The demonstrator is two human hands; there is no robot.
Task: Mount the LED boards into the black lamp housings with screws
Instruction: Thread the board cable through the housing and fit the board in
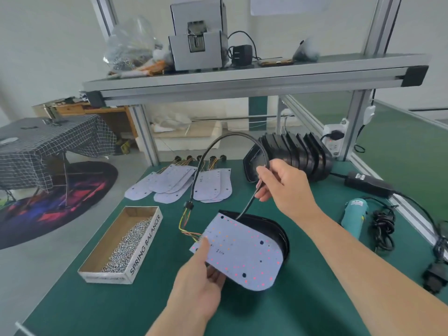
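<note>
The left grip (pixel 198 284) is pinching the LED board (pixel 242 251) by its near edge, tilting it over the black housing (pixel 274 226) on the tabletop (pixel 315 299). The right grip (pixel 286 187) is pinching the black cable (pixel 225 139), which arches high. I'd worry that the stiff cable is straining the thin coloured wires (pixel 184 224), or may get trapped beneath the board.

We see pale walls (pixel 48 44), a grey floor (pixel 29 275), and a table (pixel 48 146) under checked cloth on a round dark rug (pixel 80 204).
</note>
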